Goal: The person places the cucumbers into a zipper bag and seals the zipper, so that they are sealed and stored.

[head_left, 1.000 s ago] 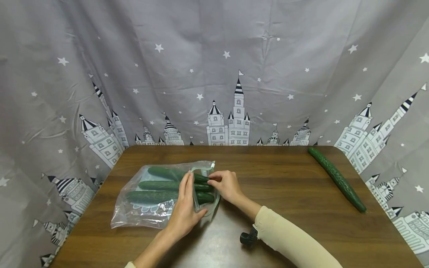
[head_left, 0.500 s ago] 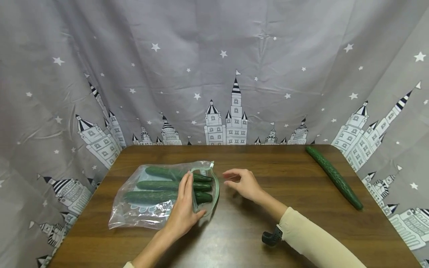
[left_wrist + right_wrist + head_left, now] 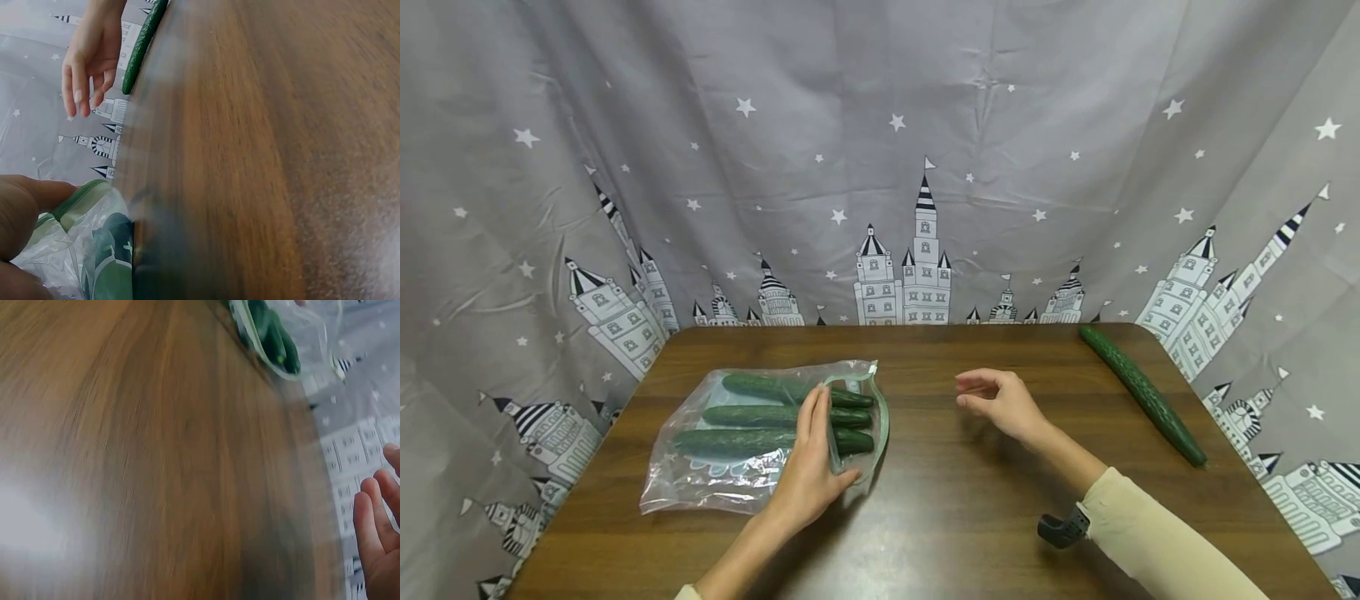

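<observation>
Holding the clear bag [image 3: 688, 490] by its mouth is the left hand [image 3: 808, 473]; the right hand [image 3: 1002, 402], fingers loosely curved, holds nothing above the table [image 3: 962, 525]. Three cucumbers [image 3: 751, 415] lie side by side inside the bag; its mouth stands open. One loose cucumber [image 3: 1139, 391] lies outside, along the table's right edge. Loading appears mostly complete, this one left and the mouth unsealed. Bare table gives open room around the right hand.

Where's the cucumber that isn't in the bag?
In the head view, the loose cucumber lies near the right edge of the table, to the right of the person's right hand.
</observation>
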A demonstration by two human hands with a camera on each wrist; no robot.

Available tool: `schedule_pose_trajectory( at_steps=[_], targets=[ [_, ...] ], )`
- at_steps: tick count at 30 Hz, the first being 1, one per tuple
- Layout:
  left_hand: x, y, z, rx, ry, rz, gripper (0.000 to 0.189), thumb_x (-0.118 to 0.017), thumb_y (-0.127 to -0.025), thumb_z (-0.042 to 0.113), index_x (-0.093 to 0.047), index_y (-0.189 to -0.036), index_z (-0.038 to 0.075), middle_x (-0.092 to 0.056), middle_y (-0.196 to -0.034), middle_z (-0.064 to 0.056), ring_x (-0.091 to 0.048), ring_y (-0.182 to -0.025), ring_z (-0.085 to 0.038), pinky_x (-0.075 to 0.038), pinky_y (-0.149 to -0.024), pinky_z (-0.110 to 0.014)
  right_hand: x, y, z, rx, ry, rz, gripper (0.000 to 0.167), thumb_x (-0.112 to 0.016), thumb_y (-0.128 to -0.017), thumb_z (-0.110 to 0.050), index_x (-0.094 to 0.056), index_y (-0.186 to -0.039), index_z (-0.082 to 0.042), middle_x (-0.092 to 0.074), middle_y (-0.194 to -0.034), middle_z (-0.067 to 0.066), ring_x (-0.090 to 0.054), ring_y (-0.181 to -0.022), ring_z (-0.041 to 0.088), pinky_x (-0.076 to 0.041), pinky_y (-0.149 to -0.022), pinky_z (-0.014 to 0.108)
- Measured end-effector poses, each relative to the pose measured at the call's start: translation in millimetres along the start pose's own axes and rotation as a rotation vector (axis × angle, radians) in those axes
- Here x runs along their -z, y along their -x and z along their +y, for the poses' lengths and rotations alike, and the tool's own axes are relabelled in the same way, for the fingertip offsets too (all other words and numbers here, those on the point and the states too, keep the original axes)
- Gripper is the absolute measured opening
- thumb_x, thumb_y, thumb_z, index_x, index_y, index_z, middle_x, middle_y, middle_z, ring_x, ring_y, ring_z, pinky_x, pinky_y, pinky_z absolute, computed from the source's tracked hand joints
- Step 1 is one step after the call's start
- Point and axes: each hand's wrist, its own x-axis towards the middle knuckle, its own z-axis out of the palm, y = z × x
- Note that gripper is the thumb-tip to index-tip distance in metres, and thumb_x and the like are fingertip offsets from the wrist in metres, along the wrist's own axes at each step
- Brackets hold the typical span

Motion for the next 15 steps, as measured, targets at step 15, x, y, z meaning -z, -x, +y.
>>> schedule_pose_trajectory(
  at_steps=[15],
  targets=[
    [-2.9, 1.2, 1.7, 0.001, -0.012, 0.011, 0.135, -0.101, -0.058, 0.001, -0.015, -0.161, -0.005, -0.017, -0.163, -0.026, -0.047, -0.131, -0.052, -0.052, -0.099, -0.055, 92.9, 46.2, 25.8, -0.015, 0.119, 0.233, 0.037, -0.077, -0.094, -0.005, -0.066, -0.126, 0.01, -0.07, -0.113, 0.031, -0.072, -0.088, 0.01, -0.064, -0.071, 0.035]
  ],
)
